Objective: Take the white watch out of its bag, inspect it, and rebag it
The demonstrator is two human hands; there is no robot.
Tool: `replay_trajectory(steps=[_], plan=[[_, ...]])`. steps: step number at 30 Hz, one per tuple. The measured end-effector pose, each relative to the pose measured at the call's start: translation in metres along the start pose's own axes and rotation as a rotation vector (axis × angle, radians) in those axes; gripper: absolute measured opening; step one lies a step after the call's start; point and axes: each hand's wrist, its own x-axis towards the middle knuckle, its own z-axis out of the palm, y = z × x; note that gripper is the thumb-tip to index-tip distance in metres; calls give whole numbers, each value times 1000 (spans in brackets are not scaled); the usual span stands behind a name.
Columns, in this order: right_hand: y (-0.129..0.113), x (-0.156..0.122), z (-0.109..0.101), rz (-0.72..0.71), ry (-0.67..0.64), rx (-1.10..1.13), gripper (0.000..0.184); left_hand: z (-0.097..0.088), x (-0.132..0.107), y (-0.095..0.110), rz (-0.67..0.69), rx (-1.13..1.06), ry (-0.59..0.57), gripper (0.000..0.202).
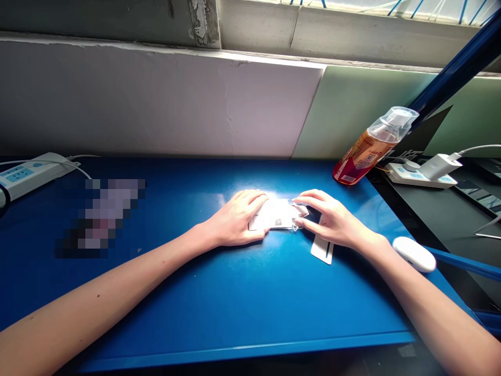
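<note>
A small white packet (276, 214) with printed codes lies on the blue table (219, 292), lit brightly. My left hand (237, 219) rests on its left end, fingers curled over it and pressing it down. My right hand (332, 219) pinches the packet's clear, crinkled right end between thumb and fingers. A thin white card with a dark slot (323, 248) lies flat under my right wrist.
A tilted bottle of orange-red liquid (370, 146) leans at the back right. A white oval case (414, 254) sits by the table's right edge. Power strips lie at the far left (27, 175) and right (420, 175), the latter with a charger. A blurred patch (102, 216) covers something at left.
</note>
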Motion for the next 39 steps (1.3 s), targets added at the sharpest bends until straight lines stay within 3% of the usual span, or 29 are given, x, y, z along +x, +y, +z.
replay_trajectory(steps=[7,20,27,32,39], plan=[[-7,-1,11,32,29,-50,36,1,-1,-1,10,-7,-2,67],[-6,1,6,42,8,-64,25,0,0,0,3,-3,-12,66],[1,0,-2,51,-12,-81,26,-1,0,1,-3,-5,-17,63],[-2,-1,3,22,-34,-65,40,0,0,0,3,-7,-12,65],[-2,-1,9,32,-5,-52,27,-1,1,1,6,-1,-18,62]])
